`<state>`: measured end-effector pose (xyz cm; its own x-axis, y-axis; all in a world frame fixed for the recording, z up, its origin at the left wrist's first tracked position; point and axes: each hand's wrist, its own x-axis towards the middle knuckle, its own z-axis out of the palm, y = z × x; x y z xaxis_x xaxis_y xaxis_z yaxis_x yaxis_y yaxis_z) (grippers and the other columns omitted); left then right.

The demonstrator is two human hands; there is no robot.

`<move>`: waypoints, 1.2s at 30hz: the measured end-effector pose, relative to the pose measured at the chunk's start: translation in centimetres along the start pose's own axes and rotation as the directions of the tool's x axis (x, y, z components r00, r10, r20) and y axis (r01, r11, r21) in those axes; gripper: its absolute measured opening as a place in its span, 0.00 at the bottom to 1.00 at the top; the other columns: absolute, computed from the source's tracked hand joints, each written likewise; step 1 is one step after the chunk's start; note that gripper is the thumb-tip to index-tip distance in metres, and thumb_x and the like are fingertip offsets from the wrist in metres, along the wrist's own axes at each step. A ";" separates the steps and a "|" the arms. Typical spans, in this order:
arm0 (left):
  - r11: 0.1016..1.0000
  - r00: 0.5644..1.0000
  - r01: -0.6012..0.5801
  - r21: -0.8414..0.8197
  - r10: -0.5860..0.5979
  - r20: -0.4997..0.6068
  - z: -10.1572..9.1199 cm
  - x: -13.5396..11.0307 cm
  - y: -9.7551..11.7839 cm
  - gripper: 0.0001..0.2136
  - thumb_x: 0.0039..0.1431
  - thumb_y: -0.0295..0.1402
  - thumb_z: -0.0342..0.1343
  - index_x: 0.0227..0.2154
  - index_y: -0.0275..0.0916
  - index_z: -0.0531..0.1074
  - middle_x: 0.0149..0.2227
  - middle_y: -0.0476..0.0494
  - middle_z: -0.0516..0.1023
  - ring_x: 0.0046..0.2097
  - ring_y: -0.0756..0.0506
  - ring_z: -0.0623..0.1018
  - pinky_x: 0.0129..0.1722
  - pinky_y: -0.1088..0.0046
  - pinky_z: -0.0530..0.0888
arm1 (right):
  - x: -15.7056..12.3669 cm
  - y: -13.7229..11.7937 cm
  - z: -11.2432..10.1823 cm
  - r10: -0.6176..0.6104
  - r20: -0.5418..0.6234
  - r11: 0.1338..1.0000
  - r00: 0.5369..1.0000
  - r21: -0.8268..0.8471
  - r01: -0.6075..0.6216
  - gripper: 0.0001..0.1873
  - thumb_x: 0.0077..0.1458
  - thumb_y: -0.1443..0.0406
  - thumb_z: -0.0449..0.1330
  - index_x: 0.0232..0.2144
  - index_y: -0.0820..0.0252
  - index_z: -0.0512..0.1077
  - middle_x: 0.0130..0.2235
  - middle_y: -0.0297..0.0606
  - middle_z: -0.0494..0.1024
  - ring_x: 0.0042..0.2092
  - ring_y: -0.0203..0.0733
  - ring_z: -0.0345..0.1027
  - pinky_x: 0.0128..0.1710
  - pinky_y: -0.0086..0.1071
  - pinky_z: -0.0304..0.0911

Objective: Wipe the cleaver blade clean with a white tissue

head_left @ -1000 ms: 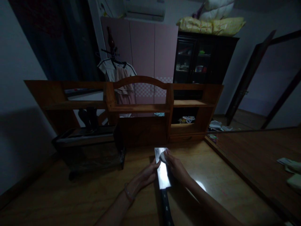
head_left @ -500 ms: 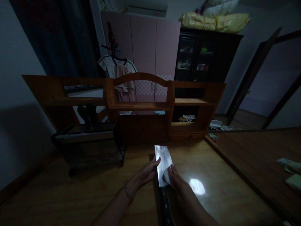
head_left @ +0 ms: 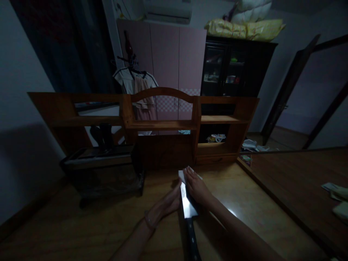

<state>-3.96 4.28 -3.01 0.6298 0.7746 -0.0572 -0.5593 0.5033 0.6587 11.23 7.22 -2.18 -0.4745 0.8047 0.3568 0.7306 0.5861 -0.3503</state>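
Note:
A cleaver lies flat on the wooden desk, its shiny blade (head_left: 187, 203) pointing away from me and its black handle (head_left: 191, 241) toward me. My right hand (head_left: 196, 187) presses a small white cloth (head_left: 183, 177) onto the far end of the blade; the fingers lie flat over it. My left hand (head_left: 168, 203) rests against the blade's left edge, fingers together, steadying it. A bracelet sits on my left wrist.
A wooden shelf unit (head_left: 160, 125) stands at the back of the desk. A dark tray or keyboard (head_left: 100, 157) lies to the left. Behind are a pink wardrobe (head_left: 174, 61), a dark glass cabinet (head_left: 231, 69) and hanging clothes. A darker table (head_left: 299, 181) adjoins on the right.
My right hand with the cloth slid from the far end of the blade down near the handle, and is now back at the far end. My left hand stayed at the blade's left edge.

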 end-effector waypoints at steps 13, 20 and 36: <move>0.997 0.997 0.027 -0.070 -0.021 0.080 -0.1 0.1 0.1 0.30 0.63 0.54 0.43 0.55 0.33 0.69 0.52 0.34 0.75 0.59 0.41 0.70 0.61 0.63 0.60 | -2.2 -1.7 -0.9 -0.134 0.111 0.982 0.985 0.151 0.117 0.30 0.63 0.69 0.47 0.67 0.54 0.50 0.68 0.39 0.51 0.69 0.43 0.40 0.67 0.48 0.42; 0.999 0.998 0.029 -0.038 -0.026 0.065 0.1 0.0 0.0 0.29 0.64 0.53 0.42 0.52 0.33 0.71 0.51 0.35 0.76 0.58 0.41 0.71 0.60 0.64 0.61 | -5.1 -0.8 -2.9 -0.121 0.113 0.968 0.986 0.232 0.092 0.27 0.66 0.66 0.45 0.66 0.52 0.51 0.68 0.38 0.50 0.69 0.44 0.39 0.67 0.49 0.41; 0.999 0.998 0.021 -0.040 -0.019 0.063 -0.7 0.2 -0.5 0.30 0.63 0.54 0.43 0.53 0.33 0.71 0.50 0.35 0.76 0.58 0.41 0.70 0.62 0.64 0.60 | -6.4 -1.8 -0.7 -0.012 0.033 0.999 0.999 -0.045 0.014 0.30 0.63 0.69 0.46 0.66 0.63 0.51 0.67 0.46 0.54 0.69 0.47 0.43 0.67 0.46 0.46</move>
<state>-3.94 4.52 -3.87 0.6730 0.7393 -0.0221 -0.5669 0.5348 0.6266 13.28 0.96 -3.19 -0.4995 0.8003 0.3318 0.7454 0.5921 -0.3061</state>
